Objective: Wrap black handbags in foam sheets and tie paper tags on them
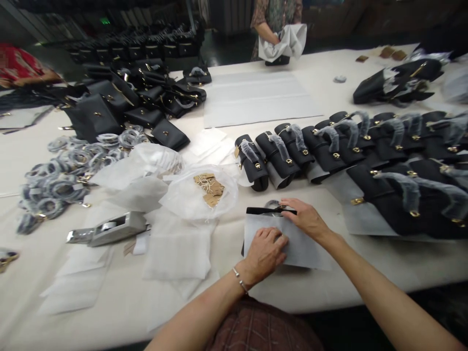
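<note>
In front of me a black handbag (271, 211) lies on the table, mostly covered by a white foam sheet (303, 253). My left hand (266, 253) presses on the sheet with its fingers bent and spread a little. At the bag's far edge my right hand (305, 219) is closed on the black leather, thumb on the near side. Just beyond that edge shows a wrapped handle (272, 204). The rest of the bag is hidden under the sheet and my hands.
Finished-looking black handbags (285, 161) with wrapped handles stand in rows to the right. Leftward are a bag of brown tags (210, 190), a tape dispenser (117, 229), foam sheets (179, 248), coiled straps (58, 185) and piled black bags (98, 112). A co-worker (278, 29) stands across the table.
</note>
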Available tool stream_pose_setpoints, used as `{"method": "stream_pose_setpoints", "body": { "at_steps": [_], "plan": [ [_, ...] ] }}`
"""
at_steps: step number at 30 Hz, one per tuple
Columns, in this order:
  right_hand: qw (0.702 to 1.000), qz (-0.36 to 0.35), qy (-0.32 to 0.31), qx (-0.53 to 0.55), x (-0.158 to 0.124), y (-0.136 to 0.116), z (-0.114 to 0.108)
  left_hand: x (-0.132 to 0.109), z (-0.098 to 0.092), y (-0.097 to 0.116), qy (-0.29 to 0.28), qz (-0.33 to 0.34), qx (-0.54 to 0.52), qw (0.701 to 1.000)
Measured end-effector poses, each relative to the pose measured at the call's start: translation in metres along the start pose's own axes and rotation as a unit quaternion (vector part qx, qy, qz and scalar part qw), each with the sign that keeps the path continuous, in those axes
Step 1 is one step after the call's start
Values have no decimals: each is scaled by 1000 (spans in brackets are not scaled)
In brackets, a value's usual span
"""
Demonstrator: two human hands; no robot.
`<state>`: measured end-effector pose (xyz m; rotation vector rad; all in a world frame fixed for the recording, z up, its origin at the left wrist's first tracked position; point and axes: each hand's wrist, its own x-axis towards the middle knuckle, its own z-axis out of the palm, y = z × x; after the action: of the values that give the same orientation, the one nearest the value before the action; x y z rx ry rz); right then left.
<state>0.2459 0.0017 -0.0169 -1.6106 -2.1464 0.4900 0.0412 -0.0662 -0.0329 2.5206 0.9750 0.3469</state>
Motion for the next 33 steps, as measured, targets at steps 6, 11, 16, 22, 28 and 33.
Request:
{"method": "stream_pose_setpoints", "body": {
  "at_steps": [6,11,16,22,28,33],
  "plan": [
    [999,-24,-43,-10,-8,-15,2,-2,9,-5,5,22,29,999],
    [998,-33,43,-28,-54,-37,15,-6,18,-7,10,30,24,999],
    [989,-52,106,-94,-74,-45,25,-9,19,-8,21,37,9,999],
    [990,-47,100,-89,-85,-56,14,-13,19,-9,20,54,-16,998],
    [991,3,133,-18,-113,-68,27,-15,27,-6,4,18,-50,999],
    [990,10,138,-18,-128,-65,43,-8,26,-7,8,37,-30,999]
  ]
}}
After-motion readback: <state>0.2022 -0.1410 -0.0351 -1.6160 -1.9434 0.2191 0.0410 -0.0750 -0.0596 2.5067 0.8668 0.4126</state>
